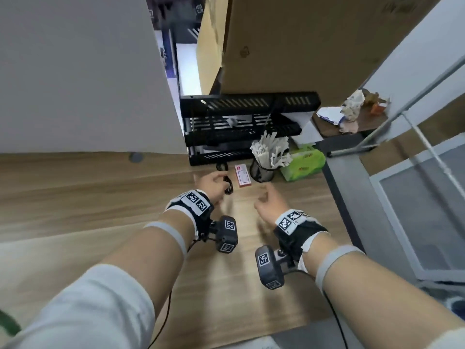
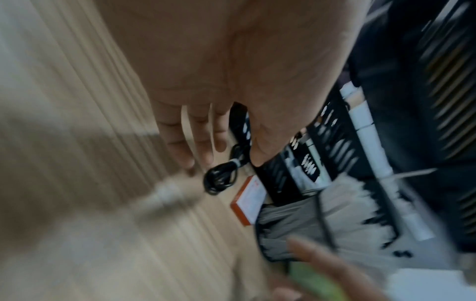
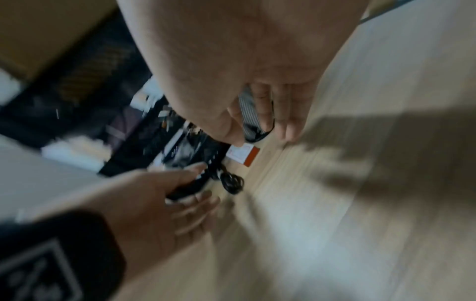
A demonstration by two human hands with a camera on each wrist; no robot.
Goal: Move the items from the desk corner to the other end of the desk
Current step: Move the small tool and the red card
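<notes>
A coiled black cable [image 1: 229, 187] [image 2: 220, 180] [image 3: 233, 181] lies on the wooden desk [image 1: 100, 197], near its far right corner. My left hand [image 1: 222, 183] [image 2: 231, 156] reaches over the cable's near end with fingers straight and thumb spread, gripping nothing. Just right of the cable lies a small red-and-white box [image 1: 242, 175] [image 2: 248, 200] [image 3: 243, 153]. A black mesh cup [image 1: 261, 171] [image 2: 288, 224] full of white sticks stands beside the box, with a green tissue pack [image 1: 305, 163] behind it. My right hand [image 1: 264, 195] [image 3: 260, 134] hovers open and empty in front of the cup.
A black slotted file rack [image 1: 226, 127] stands against the back of the corner, under a large cardboard box [image 1: 302, 41]. A white partition [image 1: 75, 71] walls the desk's far side. The desk's right edge [image 1: 334, 187] runs close to the tissue pack. Both wrist views are motion-blurred.
</notes>
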